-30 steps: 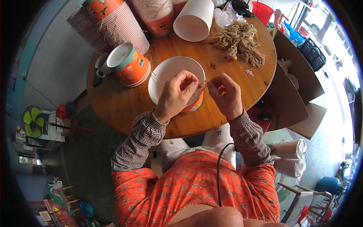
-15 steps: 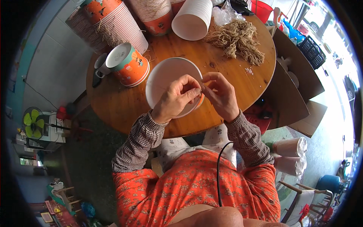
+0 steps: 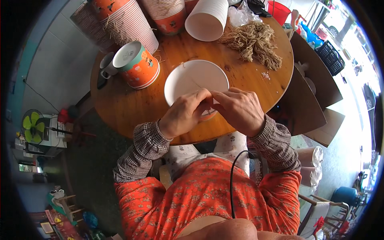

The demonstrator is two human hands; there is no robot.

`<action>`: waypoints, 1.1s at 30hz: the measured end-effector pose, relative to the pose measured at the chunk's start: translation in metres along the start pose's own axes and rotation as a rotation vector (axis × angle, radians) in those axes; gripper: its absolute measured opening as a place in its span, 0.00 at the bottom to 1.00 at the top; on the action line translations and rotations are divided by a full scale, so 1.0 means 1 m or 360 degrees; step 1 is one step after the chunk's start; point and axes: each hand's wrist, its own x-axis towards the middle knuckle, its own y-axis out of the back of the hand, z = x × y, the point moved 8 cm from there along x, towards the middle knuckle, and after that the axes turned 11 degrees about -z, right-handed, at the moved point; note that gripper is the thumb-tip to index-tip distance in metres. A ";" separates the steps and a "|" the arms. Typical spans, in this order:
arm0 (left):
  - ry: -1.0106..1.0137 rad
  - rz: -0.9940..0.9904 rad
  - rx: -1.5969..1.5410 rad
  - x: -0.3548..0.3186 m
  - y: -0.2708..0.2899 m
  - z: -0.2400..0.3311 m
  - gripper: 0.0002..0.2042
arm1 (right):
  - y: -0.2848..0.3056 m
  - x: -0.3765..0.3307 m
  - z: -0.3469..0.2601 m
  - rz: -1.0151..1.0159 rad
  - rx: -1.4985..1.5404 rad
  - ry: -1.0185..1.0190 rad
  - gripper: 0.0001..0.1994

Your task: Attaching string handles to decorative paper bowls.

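A white-lined paper bucket (image 3: 184,82) stands tilted toward me at the table's near side, part of its orange outside showing below my fingers. Both hands meet at its near rim. The fingers of my left hand (image 3: 186,112) are curled and pinched. My right hand (image 3: 243,110) is closed against them, thumb and fingertips together. A thin tan string (image 3: 196,83) runs inside the bucket toward the pinched fingertips, which hide its end. Another bit of strand curls over the far rim.
An orange bucket (image 3: 140,66) stands left beside a grey mug (image 3: 107,66). Stacked buckets (image 3: 130,26) line the back, with a white stack (image 3: 206,20) lying over. A heap of tan strings (image 3: 256,42) lies at right. Cardboard boxes (image 3: 306,96) stand beyond the table edge.
The bucket has shifted right and leans open more toward me. My hands have spread slightly and come down onto its near rim; my right hand has turned its back upward.
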 end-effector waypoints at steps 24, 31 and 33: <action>0.0340 0.0361 -0.1153 -0.022 0.027 -0.057 0.09 | 0.023 0.034 0.005 -0.0225 0.0929 0.0359 0.04; 0.0415 0.0107 -0.1105 -0.011 0.020 -0.049 0.09 | 0.029 0.036 -0.004 0.0090 0.0920 0.0527 0.04; 0.0410 0.0107 -0.1111 -0.011 0.017 -0.048 0.10 | 0.025 0.036 0.004 0.0081 0.0918 0.0472 0.04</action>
